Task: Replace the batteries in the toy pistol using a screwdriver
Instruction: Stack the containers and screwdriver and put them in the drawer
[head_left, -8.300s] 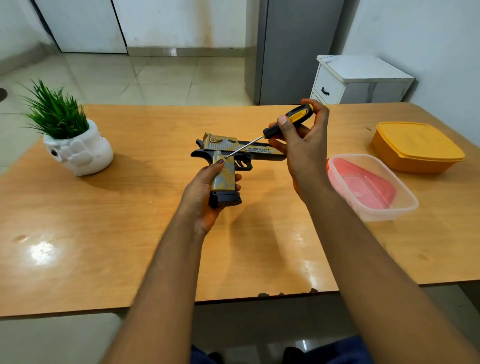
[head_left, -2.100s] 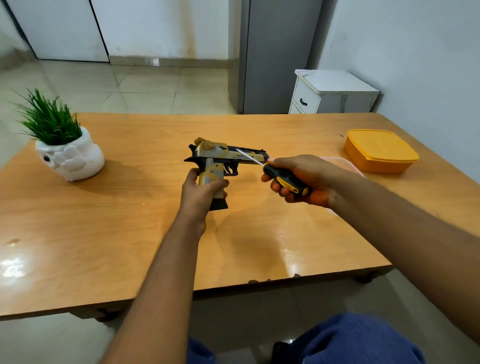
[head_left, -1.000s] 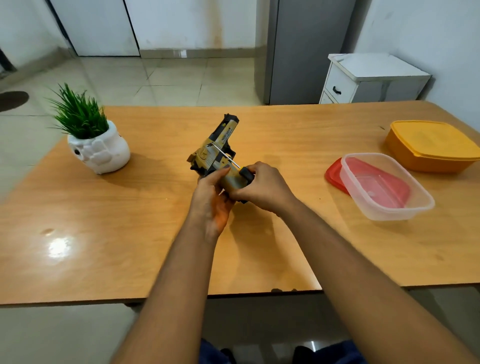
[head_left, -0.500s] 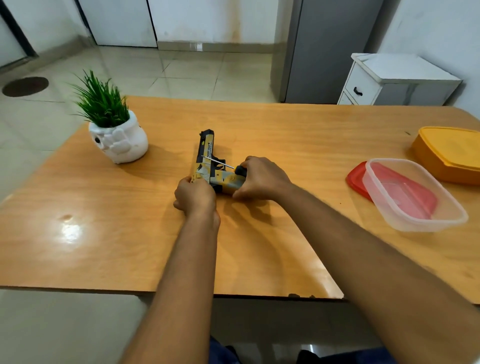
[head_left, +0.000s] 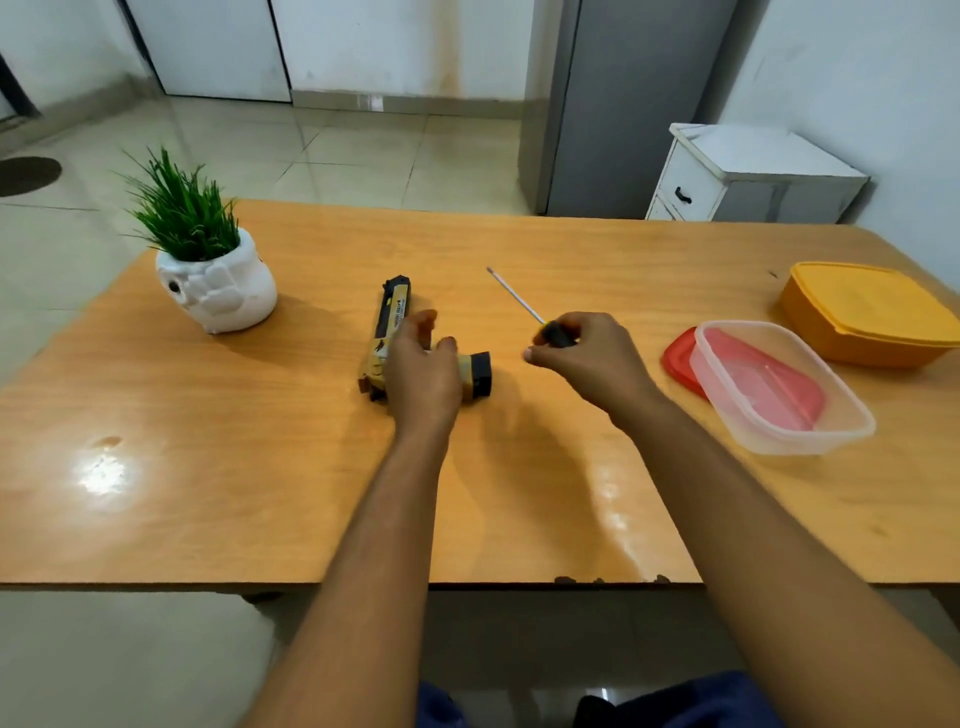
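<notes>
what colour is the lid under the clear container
Red; the lid shows best in the head view, partly under the clear container.

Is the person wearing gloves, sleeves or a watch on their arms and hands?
No. Both forearms are bare right to the bottom of the picture, with no sleeves in view. The left hand and right hand have no gloves, and no rings, watch or bracelets can be seen. Blue clothing shows only on the lap below.
</notes>
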